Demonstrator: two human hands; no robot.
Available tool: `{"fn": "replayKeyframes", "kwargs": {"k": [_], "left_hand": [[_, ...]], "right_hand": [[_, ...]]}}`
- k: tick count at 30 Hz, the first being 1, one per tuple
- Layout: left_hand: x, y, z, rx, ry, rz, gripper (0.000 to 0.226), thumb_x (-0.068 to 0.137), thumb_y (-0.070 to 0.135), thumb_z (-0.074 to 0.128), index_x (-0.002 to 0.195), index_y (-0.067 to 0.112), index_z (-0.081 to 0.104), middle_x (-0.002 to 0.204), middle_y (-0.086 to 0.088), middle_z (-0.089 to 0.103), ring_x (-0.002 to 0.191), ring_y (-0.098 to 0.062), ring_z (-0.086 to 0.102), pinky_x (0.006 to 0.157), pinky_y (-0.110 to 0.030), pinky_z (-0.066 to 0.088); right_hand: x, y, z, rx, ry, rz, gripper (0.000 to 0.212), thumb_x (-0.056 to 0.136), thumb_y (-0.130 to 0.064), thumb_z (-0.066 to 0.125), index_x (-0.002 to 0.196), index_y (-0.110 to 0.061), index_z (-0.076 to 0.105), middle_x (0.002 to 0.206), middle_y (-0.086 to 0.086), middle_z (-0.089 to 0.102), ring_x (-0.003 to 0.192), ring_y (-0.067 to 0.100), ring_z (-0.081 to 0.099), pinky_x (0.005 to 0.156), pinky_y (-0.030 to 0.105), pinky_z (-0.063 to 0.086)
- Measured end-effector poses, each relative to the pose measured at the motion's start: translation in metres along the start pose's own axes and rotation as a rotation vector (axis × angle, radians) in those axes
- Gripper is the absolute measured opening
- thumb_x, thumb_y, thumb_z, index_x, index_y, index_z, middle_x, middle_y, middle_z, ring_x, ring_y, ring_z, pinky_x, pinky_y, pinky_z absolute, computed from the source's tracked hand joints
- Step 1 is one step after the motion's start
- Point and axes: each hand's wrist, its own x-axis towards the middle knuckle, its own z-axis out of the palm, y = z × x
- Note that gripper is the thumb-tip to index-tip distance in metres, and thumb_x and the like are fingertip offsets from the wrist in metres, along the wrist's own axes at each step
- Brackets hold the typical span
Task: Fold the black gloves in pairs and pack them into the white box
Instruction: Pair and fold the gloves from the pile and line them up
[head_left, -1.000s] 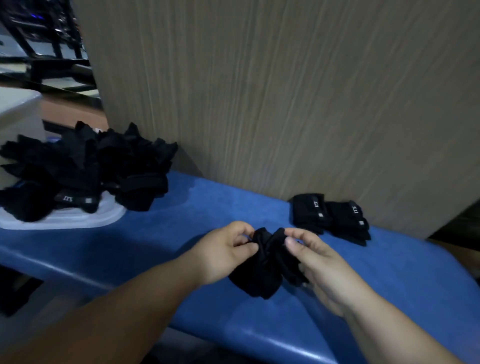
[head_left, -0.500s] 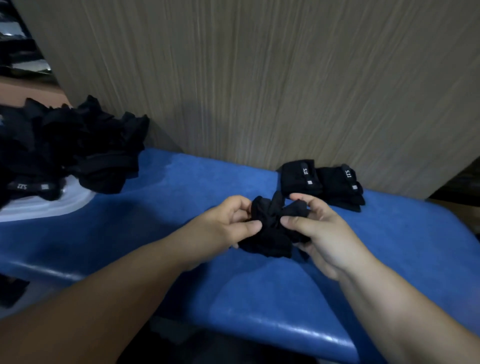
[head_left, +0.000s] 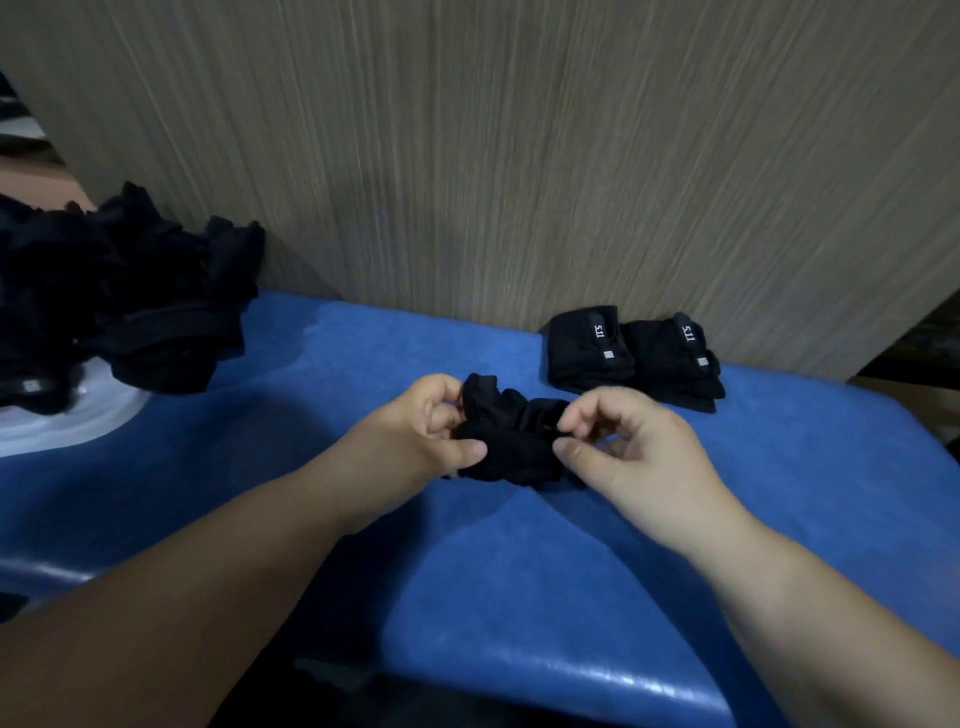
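Black fabric bunches between your grips: the left grip (head_left: 431, 431) pinches one end of the glove pair (head_left: 511, 447), the right grip (head_left: 618, 447) the other, close to the blue table (head_left: 363, 364). It looks soft, light, likely floppy; hold its folded edges. Behind, two folded pairs (head_left: 587, 358) read "5.11".

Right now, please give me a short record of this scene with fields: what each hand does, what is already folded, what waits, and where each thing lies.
left hand: pinches the left end of the glove bundle
right hand: pinches its right end
glove bundle: bunched between the hands, over the blue surface
folded: left folded pair and right folded pair, side by side, labels up, near the wood-grain panel
waiting: loose glove pile, far left
under the pile: white plastic piece; box or lid, cannot tell
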Motion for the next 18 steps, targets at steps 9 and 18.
{"fn": "replayKeyframes", "kwargs": {"k": [9, 18], "left_hand": [[-0.0021, 0.0017, 0.0008, -0.05, 0.014, -0.015, 0.031, 0.087, -0.013, 0.05, 0.105, 0.012, 0.051, 0.089, -0.003, 0.066, 0.071, -0.011, 0.057, 0.062, -0.017, 0.046], [-0.0042, 0.0033, 0.0013, -0.077, 0.086, -0.07, 0.032, 0.083, -0.015, 0.053, 0.104, 0.011, 0.052, 0.086, -0.002, 0.067, 0.079, -0.016, 0.067, 0.079, -0.032, 0.054]], "right_hand": [[-0.0035, 0.004, 0.0048, 0.043, -0.217, 0.05, 0.043, 0.081, 0.004, 0.068, 0.099, -0.035, 0.065, 0.098, -0.013, 0.068, 0.081, -0.005, 0.061, 0.072, 0.014, 0.047], [-0.0025, 0.0041, 0.0004, -0.155, -0.304, 0.0, 0.038, 0.075, -0.002, 0.075, 0.085, -0.036, 0.062, 0.083, -0.012, 0.057, 0.06, -0.007, 0.052, 0.059, 0.007, 0.037]]}}
